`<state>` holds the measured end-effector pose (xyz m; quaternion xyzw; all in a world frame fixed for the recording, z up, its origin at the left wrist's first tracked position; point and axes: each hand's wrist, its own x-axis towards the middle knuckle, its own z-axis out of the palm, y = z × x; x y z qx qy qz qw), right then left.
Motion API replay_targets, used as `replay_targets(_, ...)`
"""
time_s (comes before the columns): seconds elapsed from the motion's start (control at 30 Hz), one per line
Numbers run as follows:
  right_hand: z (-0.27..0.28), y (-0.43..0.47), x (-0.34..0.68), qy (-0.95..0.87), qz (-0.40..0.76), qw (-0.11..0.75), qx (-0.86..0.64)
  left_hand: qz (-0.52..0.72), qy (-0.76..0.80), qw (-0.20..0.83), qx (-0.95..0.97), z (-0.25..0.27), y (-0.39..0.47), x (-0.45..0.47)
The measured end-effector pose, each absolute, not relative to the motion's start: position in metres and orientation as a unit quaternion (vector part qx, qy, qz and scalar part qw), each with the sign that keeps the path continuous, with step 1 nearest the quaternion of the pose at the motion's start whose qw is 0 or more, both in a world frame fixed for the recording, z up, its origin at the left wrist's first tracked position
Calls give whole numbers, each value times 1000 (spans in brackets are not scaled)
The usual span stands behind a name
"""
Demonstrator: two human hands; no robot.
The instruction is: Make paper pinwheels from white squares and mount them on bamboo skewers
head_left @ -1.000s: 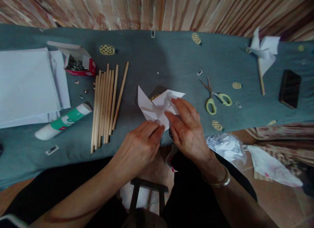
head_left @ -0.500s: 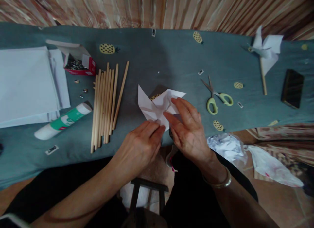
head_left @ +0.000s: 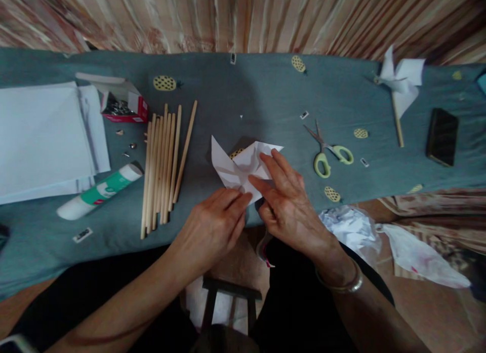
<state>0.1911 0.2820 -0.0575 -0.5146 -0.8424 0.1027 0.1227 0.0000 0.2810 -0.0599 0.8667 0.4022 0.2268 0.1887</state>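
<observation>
A white paper pinwheel (head_left: pixel 243 171) with folded blades lies near the table's front edge, between my two hands. My left hand (head_left: pixel 218 220) is closed on its near corner, thumb and fingers pinching the paper. My right hand (head_left: pixel 286 203) rests over its right side with fingers stretched out and apart. Its index fingertip touches the middle of the pinwheel, and the other fingers lie on the right blade. The underside of the paper is hidden. Scissors (head_left: pixel 323 150) with green handles lie to the right, blades slightly apart.
Wooden sticks (head_left: pixel 163 165) lie left of the pinwheel. Beyond them are a red box (head_left: pixel 125 110) of small metal pieces, a glue stick (head_left: pixel 100 191) and stacked white paper (head_left: pixel 41 140). A finished pinwheel on a stick (head_left: pixel 398 84) and a dark phone (head_left: pixel 442 136) lie far right.
The whole view has shifted slightly. My hands keep almost the same pose on the paper pinwheel, and nothing has been picked up or let go.
</observation>
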Motion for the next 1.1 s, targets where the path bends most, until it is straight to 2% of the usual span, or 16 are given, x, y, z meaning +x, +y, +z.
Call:
replay_targets(0.33,-65,291,185,-846,64,193,-493,317,511,302,740,-50,303,-25)
replay_targets(0.6,-74,298,177,-844,23,236,-482,377,573,435,584,-52,308,-36)
replay_targets(0.77,-80,299,178,-821,58,269,-500,419,523,569,477,-57,300,-37)
replay_targets(0.93,-81,296,176,-770,131,330,-530,390,446,738,324,-56,285,-19)
replay_targets(1.1,-79,287,167,-766,174,330,-524,428,407,794,143,-49,281,-2)
